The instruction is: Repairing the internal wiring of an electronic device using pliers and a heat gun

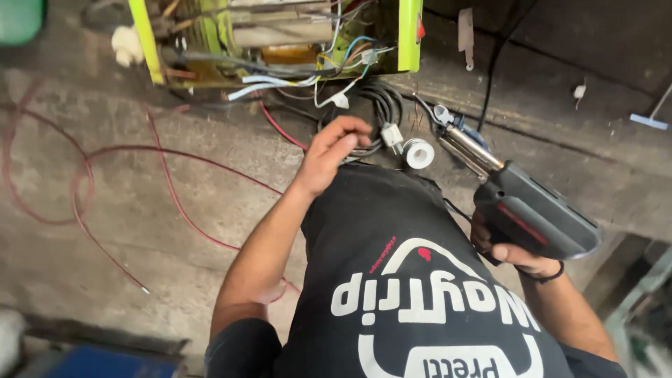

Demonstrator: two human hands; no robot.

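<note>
My right hand grips a dark grey pistol-shaped soldering gun whose metal barrel points up-left toward the wiring. My left hand reaches forward with fingers loosely curled, holding nothing, just short of a coil of black cable and a small white reel. Beyond them stands an opened yellow-green device with exposed white, blue and grey wires hanging out. A white connector lies beside the reel.
Red wire loops across the concrete floor on the left. A black cable runs up at the right, near a small white brush-like tool. A blue object sits at the bottom left. My black printed shirt fills the lower middle.
</note>
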